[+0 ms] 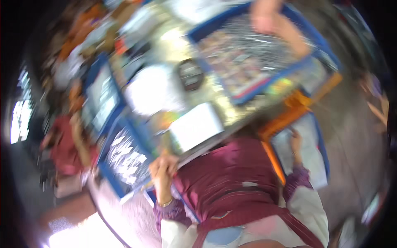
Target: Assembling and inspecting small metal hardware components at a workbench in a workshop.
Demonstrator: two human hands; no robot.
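Note:
The whole view is smeared by motion. My left hand (pixel 163 168) is at the table's near edge, fingers curled closed; what they hold, if anything, is blurred. Just beyond it lies a white rectangular sheet or pad (pixel 197 126), tilted across the table edge. My right hand (pixel 295 142) reaches down over a blue and orange bin (pixel 321 144) beside me. Its fingers look stretched out, above pale, clear-looking plastic bags or sheets (pixel 306 159) in that bin. No object shows in this hand.
A large blue tray (pixel 244 98) holds many small packets, with another person's hand (pixel 265 20) over it. Nearby sit a white plastic bundle (pixel 155 89) and a dark round object (pixel 191 74). Blue bins (pixel 118 192) stand left, where a person in red (pixel 68 144) works.

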